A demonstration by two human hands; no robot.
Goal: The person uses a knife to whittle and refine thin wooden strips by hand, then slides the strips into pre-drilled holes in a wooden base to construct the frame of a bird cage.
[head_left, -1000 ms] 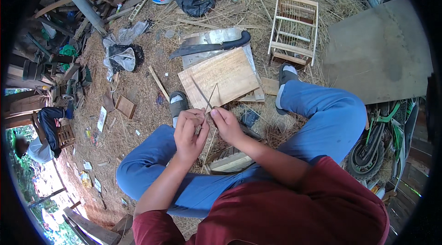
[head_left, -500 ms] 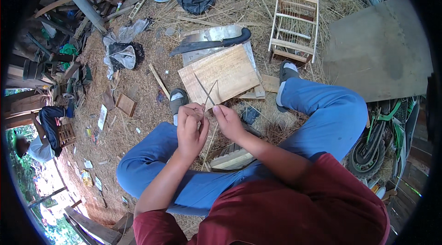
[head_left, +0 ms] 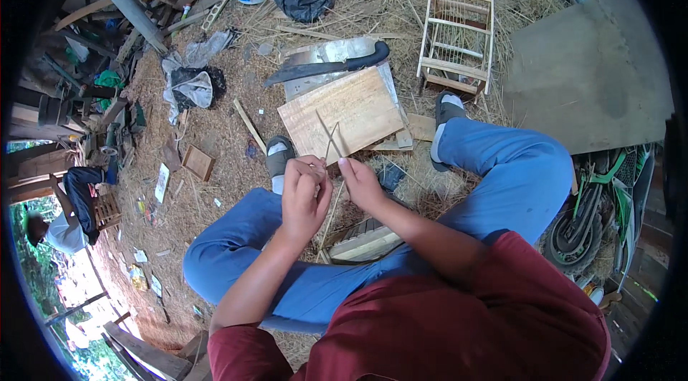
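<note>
Left hand [head_left: 302, 196]: fingers curled, pinching thin pale bamboo slivers [head_left: 331, 139] at centre frame.
Right hand [head_left: 360, 182]: fingertips pressed on the same slivers, just beside the left.
Slivers: stiff, splayed upward over a flat, grainy wooden board [head_left: 342, 112].
Upper centre: curved dark-handled machete [head_left: 326, 66] on a metal sheet.
Upper right: slatted wooden cage [head_left: 457, 41] on straw.

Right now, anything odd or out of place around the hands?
Nothing damaged. A large dark-handled chopping knife lies loose, blade exposed, on the far edge of the pale wooden board, beyond both hands pinching thin bamboo slivers. Straw and scraps litter the ground.
</note>
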